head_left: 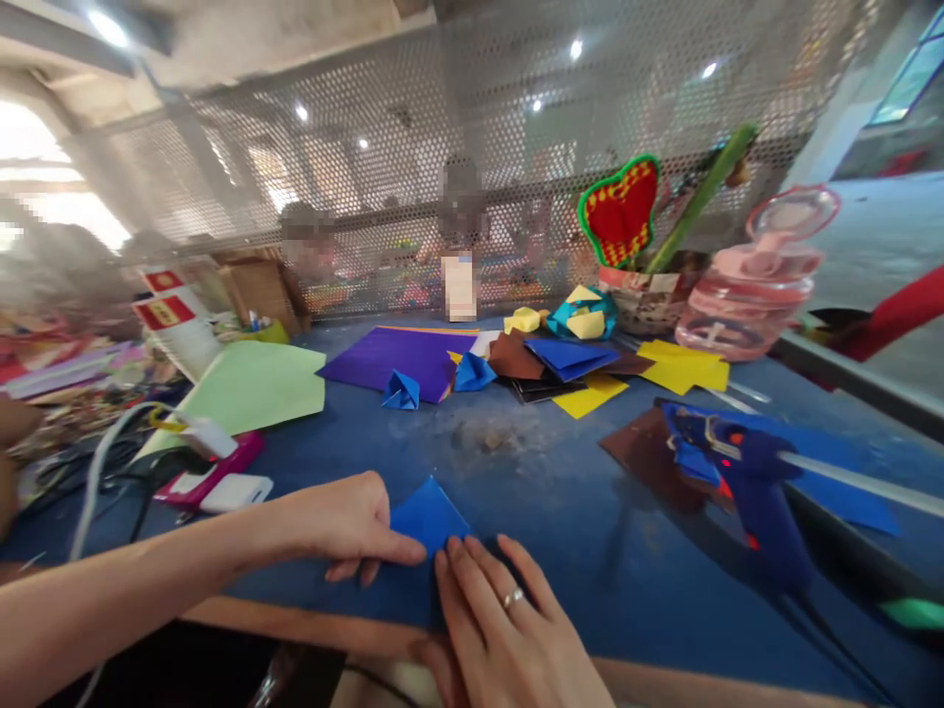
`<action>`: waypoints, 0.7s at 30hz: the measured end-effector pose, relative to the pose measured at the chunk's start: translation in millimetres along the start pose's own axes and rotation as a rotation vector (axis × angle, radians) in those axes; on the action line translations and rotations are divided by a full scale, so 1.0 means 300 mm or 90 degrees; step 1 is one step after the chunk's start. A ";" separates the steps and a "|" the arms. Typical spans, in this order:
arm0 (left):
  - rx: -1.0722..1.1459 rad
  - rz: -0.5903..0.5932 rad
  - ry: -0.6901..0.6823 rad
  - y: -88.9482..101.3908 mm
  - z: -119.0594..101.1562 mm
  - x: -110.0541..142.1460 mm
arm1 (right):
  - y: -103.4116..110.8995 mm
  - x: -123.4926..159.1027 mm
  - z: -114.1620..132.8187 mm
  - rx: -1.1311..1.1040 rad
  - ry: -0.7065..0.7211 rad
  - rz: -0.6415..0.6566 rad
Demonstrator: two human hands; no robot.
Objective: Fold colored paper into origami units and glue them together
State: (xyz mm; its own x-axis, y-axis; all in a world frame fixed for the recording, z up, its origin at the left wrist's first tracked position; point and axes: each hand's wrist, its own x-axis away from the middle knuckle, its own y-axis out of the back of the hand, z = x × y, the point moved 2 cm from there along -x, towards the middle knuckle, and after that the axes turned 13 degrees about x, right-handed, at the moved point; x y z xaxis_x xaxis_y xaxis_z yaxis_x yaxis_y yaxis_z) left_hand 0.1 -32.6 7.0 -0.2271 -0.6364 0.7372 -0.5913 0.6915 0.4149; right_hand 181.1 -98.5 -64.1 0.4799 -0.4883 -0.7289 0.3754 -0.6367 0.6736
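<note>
A small blue paper (431, 509), its top corner pointing away from me, lies at the front of the blue table. My left hand (352, 526) is closed at the paper's left side, fingers curled and thumb pressed along its lower part. From the right, my right hand (505, 615), with a ring on one finger, rests its outstretched fingers on the paper's lower right edge. The paper's lower part is hidden by both hands. Farther back are two small folded blue paper pieces, one (401, 390) left of the other (473, 372).
Purple paper (390, 359), yellow sheets (682, 366) and pale green paper (272, 388) lie around. A blue glue gun (767, 492) is at right, a pink bottle (748, 285) behind it. A power strip (221, 472) with cables sits left. Perforated metal mesh (369, 147) stands behind.
</note>
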 end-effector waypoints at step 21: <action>0.055 -0.029 0.130 0.032 0.020 0.014 | 0.001 0.004 -0.003 -0.021 -0.036 -0.032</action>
State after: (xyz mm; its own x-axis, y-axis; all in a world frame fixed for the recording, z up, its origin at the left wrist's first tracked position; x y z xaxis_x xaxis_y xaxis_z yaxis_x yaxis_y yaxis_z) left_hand -11.3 -30.7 10.9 -0.0426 -0.5785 0.8145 -0.6635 0.6259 0.4099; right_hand 182.7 -98.7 -64.7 0.4145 -0.4893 -0.7673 0.4241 -0.6422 0.6386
